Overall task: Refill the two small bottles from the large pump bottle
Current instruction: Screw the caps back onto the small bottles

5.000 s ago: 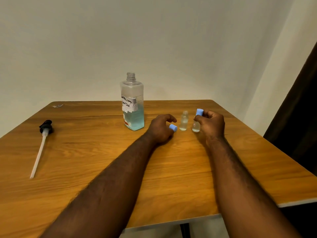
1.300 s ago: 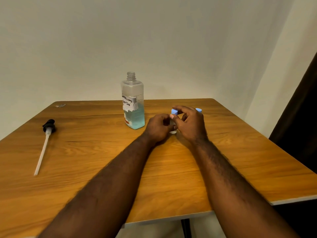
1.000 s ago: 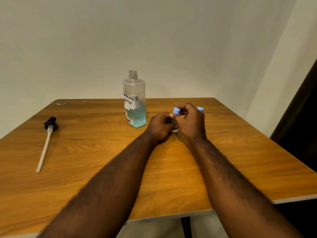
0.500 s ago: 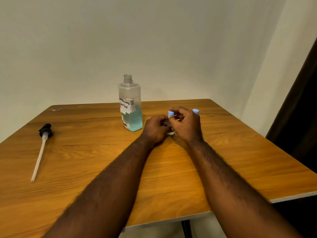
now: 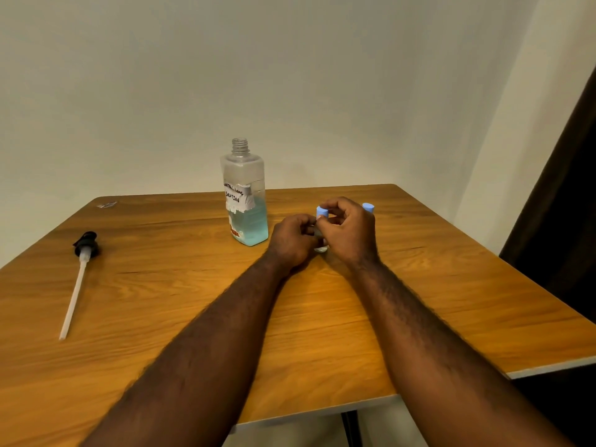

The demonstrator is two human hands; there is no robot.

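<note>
Left hand is curling round a small bottle standing on the table, apparently steadying it so the body is not turning with the cap. Right hand is pinching the blue cap at the top of that bottle between thumb and fingertips. It is judged to be screwing, but the direction is not determinable.

Large bottle is standing upright just left of the hands, with its neck open and blue liquid in its lower part. Its pump head is lying well apart at the left, tube pointing toward the near edge, probably parked there to keep the neck free for pouring.

Second blue cap is showing past the far side of the right hand, and whatever is carrying it is hidden. The held bottle's fill level is not readable, since only its base is peeking out between the hands.
</note>
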